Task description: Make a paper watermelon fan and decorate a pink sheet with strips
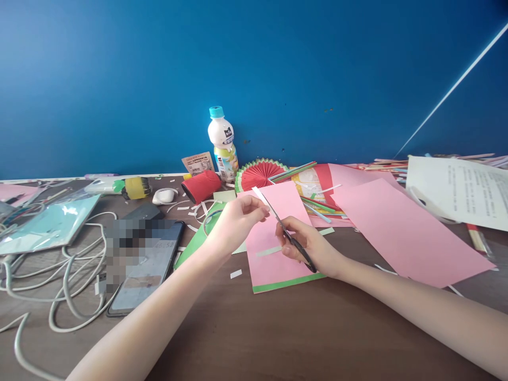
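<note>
My left hand (238, 219) is closed in a pinch, with a narrow white paper strip (259, 195) showing just past its fingertips. In my right hand (307, 243) is a pair of scissors (297, 246) with dark handles, its blades pointing up and left alongside the strip. How far the blades are apart is too fine to tell. Both hands are above a pink paper sheet (273, 275) with a green band along its near edge. A pale strip (269, 252) lies on that sheet. Behind it rests a red pleated paper fan (260, 174) with a green rim.
A bottle (222, 143) stands by the blue wall, beside a red cup (201, 186) on its side. Left are a phone (145, 275), white cables (65, 286) and a teal packet (51, 222). Another pink sheet (400, 227) and a printed page (456, 190) lie right. Paper scraps (235, 273) are scattered about.
</note>
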A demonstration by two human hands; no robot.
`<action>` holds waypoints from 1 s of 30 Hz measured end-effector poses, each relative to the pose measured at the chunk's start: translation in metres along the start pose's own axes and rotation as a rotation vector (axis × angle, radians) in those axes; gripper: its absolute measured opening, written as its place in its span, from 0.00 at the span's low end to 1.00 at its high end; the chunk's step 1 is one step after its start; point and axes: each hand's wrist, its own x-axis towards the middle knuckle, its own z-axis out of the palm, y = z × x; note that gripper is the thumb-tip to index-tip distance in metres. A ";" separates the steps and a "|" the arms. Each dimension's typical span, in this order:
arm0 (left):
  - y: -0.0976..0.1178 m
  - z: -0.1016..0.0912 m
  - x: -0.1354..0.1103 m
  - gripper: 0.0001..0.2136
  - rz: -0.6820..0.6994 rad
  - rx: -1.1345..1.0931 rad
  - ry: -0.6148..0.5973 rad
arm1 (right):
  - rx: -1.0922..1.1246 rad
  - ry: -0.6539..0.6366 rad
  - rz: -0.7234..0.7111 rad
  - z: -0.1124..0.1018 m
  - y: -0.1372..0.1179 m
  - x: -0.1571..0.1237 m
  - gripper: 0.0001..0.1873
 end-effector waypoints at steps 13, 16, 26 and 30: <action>0.002 0.000 -0.001 0.06 0.016 0.080 0.009 | 0.018 -0.061 -0.025 -0.002 -0.001 0.000 0.19; -0.001 -0.001 0.000 0.07 0.007 0.065 -0.011 | 0.009 -0.060 -0.035 -0.002 -0.001 0.000 0.19; -0.002 -0.001 -0.001 0.06 0.011 0.037 -0.025 | -0.006 -0.057 -0.034 -0.002 -0.001 0.000 0.19; -0.001 -0.002 -0.001 0.04 0.039 0.016 0.005 | -0.006 -0.053 -0.030 -0.001 -0.001 0.001 0.19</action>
